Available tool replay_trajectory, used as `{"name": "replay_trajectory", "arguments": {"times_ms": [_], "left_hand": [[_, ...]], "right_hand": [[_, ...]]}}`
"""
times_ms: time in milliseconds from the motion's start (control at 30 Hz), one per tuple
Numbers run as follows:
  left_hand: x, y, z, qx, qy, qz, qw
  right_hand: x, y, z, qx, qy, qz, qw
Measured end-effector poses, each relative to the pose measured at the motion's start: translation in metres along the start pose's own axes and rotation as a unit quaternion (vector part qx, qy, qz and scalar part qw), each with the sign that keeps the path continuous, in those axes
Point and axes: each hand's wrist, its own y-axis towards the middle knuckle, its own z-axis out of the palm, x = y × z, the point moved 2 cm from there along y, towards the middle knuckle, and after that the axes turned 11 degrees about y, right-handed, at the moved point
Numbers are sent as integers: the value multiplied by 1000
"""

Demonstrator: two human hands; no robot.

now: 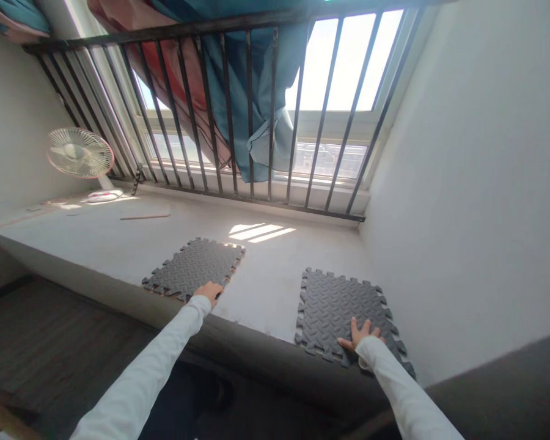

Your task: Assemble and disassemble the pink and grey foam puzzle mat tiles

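Two dark grey interlocking foam mats with a raised tread pattern and puzzle-cut edges lie on a white ledge. At the front right corner of the left foam mat (pixel 195 264), my left hand (pixel 209 291) has its fingers curled over the edge, with the fingertips partly hidden. Brownish patches show along this mat's border. On the right foam mat (pixel 337 305), close to its front edge, my right hand (pixel 361 336) presses flat with fingers spread. A strip of bare ledge separates the two mats.
The white ledge (pixel 266 287) drops off at its front to a dark floor (pixel 73 342). Along the back runs a metal railing (pixel 250 110) before a window and curtains (pixel 238 67). A fan (pixel 80 156) and a thin strip (pixel 145 216) are at left; a wall (pixel 467 183) rises at right.
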Motion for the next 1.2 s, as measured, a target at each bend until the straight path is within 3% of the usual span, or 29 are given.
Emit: {"name": "replay_trajectory", "arguments": {"times_ms": [100,167,233,400,533,633,733,800,900,1000,1200], "left_hand": [[-16,-8,-5,-19,11,-23,999],[-42,-17,-12,-65,15,-35,997],[-82,-31,-19,-103,-4,-7,995],[-199,-66,-28,-69,-104,175,977],[-254,-76,-27,-61,-127,227,964],[-272,-77,-27,-73,-138,225,962],[-290,-80,-25,-100,-129,257,952],[-302,-83,-21,-140,-112,277,944],[-318,-85,-16,-233,-91,241,938],[-328,-84,-12,-285,-74,198,935],[-331,-77,-12,-276,-78,189,939]], "right_hand": [[1,-2,-2,6,10,-2,1000],[2,-5,-6,16,19,-3,1000],[4,-9,-11,14,32,-5,999],[5,-25,-23,-15,145,-7,989],[-8,-55,-7,-157,291,-77,941],[-31,-83,31,-239,372,-124,888],[-55,-105,76,-281,443,-113,844],[-68,-113,102,-307,481,-93,816],[-81,-117,128,-342,525,-64,777],[-84,-118,134,-357,554,-62,749],[-67,-131,119,-363,587,-59,722]]}}
